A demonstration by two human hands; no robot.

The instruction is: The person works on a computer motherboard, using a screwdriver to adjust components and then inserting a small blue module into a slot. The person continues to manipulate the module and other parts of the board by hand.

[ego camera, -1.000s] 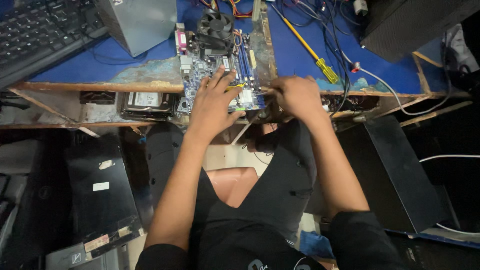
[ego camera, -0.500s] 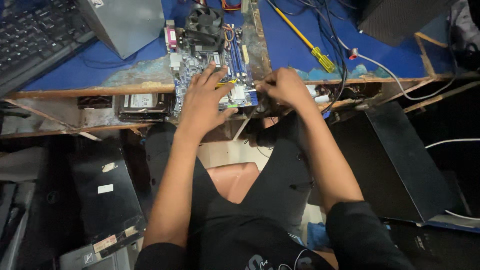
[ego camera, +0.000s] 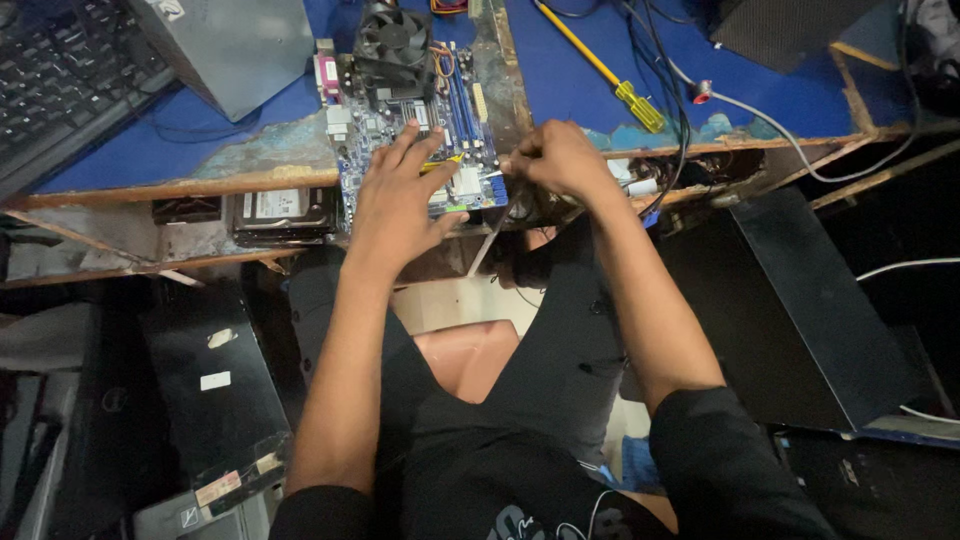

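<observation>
**Blue circuit board under two hands**

White rectangular label sits on a hard drive just left of the left hand, on the shelf below. That hand lies flat, fingers spread, pressing the blue motherboard at the desk edge. Just right, the right hand is curled, fingertips pinched together; what they grip is unclear. Farther right lies a yellow screwdriver.

under left hand glossy blue circuit board; worn wooden desk with peeling matt blue top; beyond right hand yellow plastic screwdriver.
</observation>
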